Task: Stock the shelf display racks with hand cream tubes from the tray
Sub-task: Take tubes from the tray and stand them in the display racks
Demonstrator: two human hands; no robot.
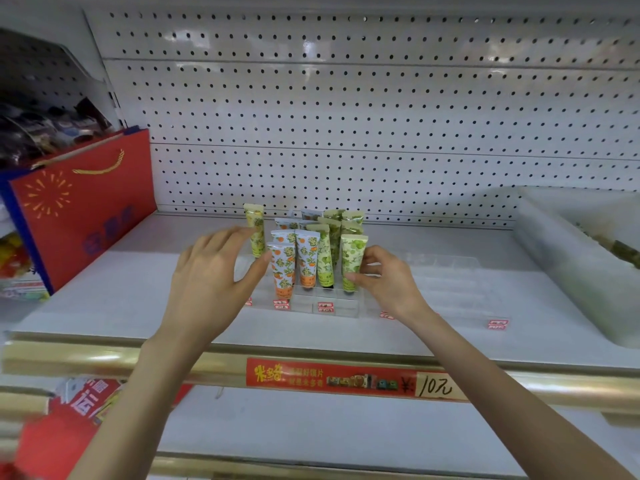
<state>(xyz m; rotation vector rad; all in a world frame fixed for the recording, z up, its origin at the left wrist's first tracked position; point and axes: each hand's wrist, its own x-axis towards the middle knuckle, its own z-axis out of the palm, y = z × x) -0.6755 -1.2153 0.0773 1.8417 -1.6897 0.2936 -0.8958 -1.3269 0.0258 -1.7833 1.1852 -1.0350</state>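
A clear acrylic display rack stands on the white shelf and holds several upright hand cream tubes: orange-print ones on the left, green-print ones behind and to the right. My right hand pinches the front green tube at the rack's right side. My left hand hovers with its fingers spread, its thumb tip next to the front orange tube. A yellow-print tube stands alone behind my left fingers. A second clear rack to the right holds nothing.
A translucent plastic tray sits at the right end of the shelf. A red gift bag stands at the left. Pegboard forms the back wall. A gold rail with a red price strip edges the shelf front.
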